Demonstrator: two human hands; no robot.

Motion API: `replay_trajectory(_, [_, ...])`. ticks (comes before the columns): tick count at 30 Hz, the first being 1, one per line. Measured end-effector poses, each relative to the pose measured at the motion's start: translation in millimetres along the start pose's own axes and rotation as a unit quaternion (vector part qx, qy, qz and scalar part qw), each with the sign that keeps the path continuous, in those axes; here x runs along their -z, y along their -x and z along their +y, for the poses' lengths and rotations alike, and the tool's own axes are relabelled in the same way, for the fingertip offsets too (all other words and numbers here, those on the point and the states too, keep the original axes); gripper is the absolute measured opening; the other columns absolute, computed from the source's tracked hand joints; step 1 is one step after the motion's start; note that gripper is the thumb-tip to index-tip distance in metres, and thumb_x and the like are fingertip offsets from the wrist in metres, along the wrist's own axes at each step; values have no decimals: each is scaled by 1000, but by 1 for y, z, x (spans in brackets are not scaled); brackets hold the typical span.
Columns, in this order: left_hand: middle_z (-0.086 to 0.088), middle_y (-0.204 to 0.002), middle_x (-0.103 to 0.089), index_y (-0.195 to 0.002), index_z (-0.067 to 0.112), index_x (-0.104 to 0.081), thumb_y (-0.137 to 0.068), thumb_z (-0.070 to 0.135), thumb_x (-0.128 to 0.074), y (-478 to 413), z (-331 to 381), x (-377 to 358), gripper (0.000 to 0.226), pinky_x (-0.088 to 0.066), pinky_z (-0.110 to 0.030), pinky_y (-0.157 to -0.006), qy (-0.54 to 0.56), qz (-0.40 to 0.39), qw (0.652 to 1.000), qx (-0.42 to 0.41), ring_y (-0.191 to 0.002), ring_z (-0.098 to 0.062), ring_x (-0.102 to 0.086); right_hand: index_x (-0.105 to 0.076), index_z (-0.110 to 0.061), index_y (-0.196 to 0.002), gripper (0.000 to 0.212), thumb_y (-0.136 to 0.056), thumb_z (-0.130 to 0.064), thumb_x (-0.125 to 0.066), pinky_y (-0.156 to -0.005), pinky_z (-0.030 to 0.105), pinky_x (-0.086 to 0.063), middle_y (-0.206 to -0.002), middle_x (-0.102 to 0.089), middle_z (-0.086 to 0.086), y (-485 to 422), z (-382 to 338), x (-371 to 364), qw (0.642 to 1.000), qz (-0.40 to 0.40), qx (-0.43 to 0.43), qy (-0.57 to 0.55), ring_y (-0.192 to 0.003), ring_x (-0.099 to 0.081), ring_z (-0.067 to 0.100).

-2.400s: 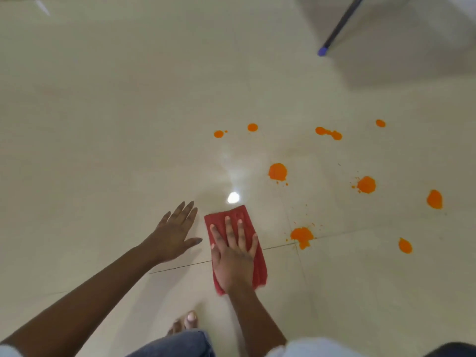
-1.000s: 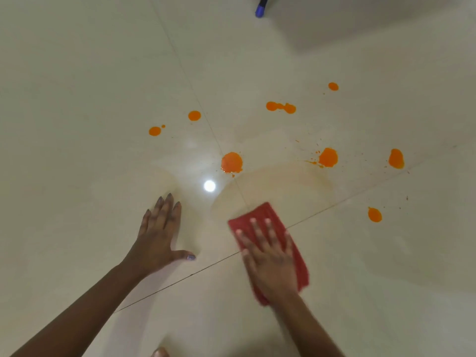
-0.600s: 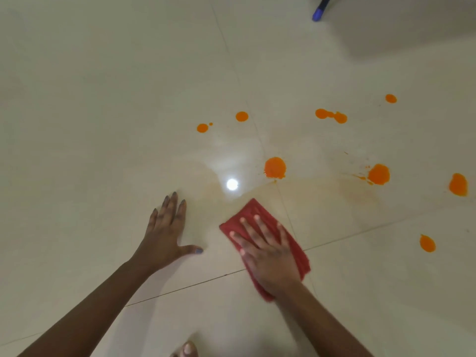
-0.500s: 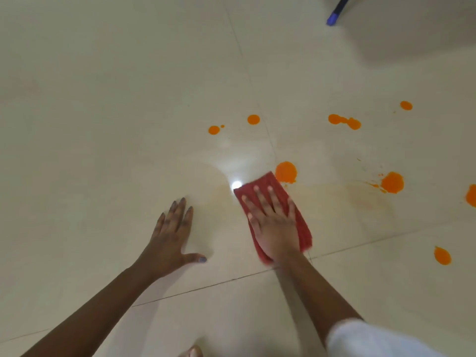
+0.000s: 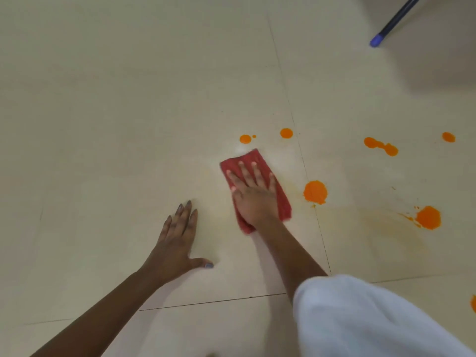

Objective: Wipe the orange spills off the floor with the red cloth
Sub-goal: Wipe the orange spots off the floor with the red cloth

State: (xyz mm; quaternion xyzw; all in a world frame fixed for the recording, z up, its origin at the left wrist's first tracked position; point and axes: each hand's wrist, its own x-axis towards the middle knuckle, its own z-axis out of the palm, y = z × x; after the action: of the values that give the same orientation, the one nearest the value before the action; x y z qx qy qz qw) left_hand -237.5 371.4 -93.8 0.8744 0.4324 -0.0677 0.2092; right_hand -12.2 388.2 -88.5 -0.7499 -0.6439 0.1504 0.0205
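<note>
Currently red cloth [image 5: 257, 181] is being pinned under flat splayed right hand [image 5: 253, 199] for scrubbing; beside the cloth, left hand [image 5: 177, 243] is being spread open, empty, likely bracing on floor [image 5: 128, 124].

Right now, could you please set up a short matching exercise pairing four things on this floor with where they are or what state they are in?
Things:
1. left hand
2. right hand
3. red cloth
4. blue-tipped pole

States or places:
A. far right corner, end resting on the floor
B. flat on bare tile, holding nothing
C. pinned between a palm and the floor
D. pressing down with fingers spread on fabric

Pairs: 1-B, 2-D, 3-C, 4-A
</note>
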Motion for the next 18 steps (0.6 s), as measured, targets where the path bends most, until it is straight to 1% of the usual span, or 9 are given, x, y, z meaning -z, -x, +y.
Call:
replay_trajectory(2, [-9, -152, 14, -145, 6, -2, -54, 94, -20, 0, -1, 0, 128, 1, -42, -113, 0, 3, 1000, 4, -138, -16, 22, -17, -43, -145, 48, -98, -36, -23, -112, 51, 4, -158, -9, -10, 14, -28, -9, 997, -21, 80, -3, -145, 0, 19])
replay_trajectory(4, [-8, -152, 15, -145, 6, 0, -53, 94, -21, 0, -1, 0, 129, 7, -37, -113, 8, 6, 1000, 11, -138, -16, 23, -27, -43, -142, 46, -96, -37, -26, -113, 52, -6, -154, -23, -10, 62, -25, -23, 988, -7, 156, 3, -144, -14, 18])
replay_trajectory(6, [-8, -151, 17, -145, 6, 1, -54, 92, -28, 1, 1, -1, 129, 10, -34, -112, 11, 3, 1000, 16, -137, -15, 23, -36, -43, -138, 46, -93, -37, -29, -110, 52, -18, -150, -34, -10, 91, 6, -21, 991, 19, 131, 13, -140, -27, 18])
replay_trajectory(7, [-8, -151, 17, -145, 5, 0, -54, 90, -32, 2, 1, -1, 128, 8, -36, -112, 10, 2, 1000, 17, -137, -16, 22, -36, -44, -138, 46, -93, -37, -28, -110, 52, -20, -150, -34, -10, 85, 21, -18, 994, 22, 104, 24, -139, -29, 19])
replay_trajectory(8, [-8, -151, 16, -145, 4, -2, -54, 89, -33, 2, 1, 0, 128, 6, -38, -112, 6, 0, 1000, 15, -138, -16, 20, -32, -45, -140, 46, -94, -37, -26, -110, 53, -17, -152, -28, -10, 68, 31, -11, 996, 21, 76, 31, -141, -23, 19])
replay_trajectory(10, [-10, -152, 12, -145, 3, -6, -54, 93, -26, 1, -1, 0, 129, 1, -41, -111, -12, 0, 1000, 3, -138, -18, 16, -16, -47, -144, 47, -98, -40, -21, -112, 51, -1, -157, -7, -13, 24, 25, 3, 1000, -18, 23, -1, -145, -1, 17])
replay_trajectory(13, [-7, -150, 20, -144, 8, 4, -49, 96, -15, 4, -2, 0, 131, 6, -38, -111, -17, -7, 1000, 8, -136, -15, 23, -7, -48, -145, 49, -97, -48, -19, -111, 52, 11, -157, 7, -11, 7, -11, 2, 997, -62, 50, -19, -143, 15, 17])
replay_trajectory(16, [-8, -151, 16, -144, 7, 1, -52, 95, -19, 7, -3, -3, 129, 2, -42, -112, -4, 0, 1000, 21, -138, -16, 20, -6, -44, -146, 60, -90, -60, -22, -113, 56, 3, -157, 7, -7, 54, -15, -11, 992, -48, 117, -18, -144, 13, 21])
replay_trajectory(18, [-8, -152, 15, -145, 7, 0, -53, 94, -19, 8, -2, -2, 128, 1, -42, -112, 0, -4, 1000, 23, -139, -17, 18, -12, -35, -148, 71, -86, -62, -34, -115, 54, -3, -158, -4, 0, 87, -8, -18, 996, 10, 83, -21, -145, 3, 26])
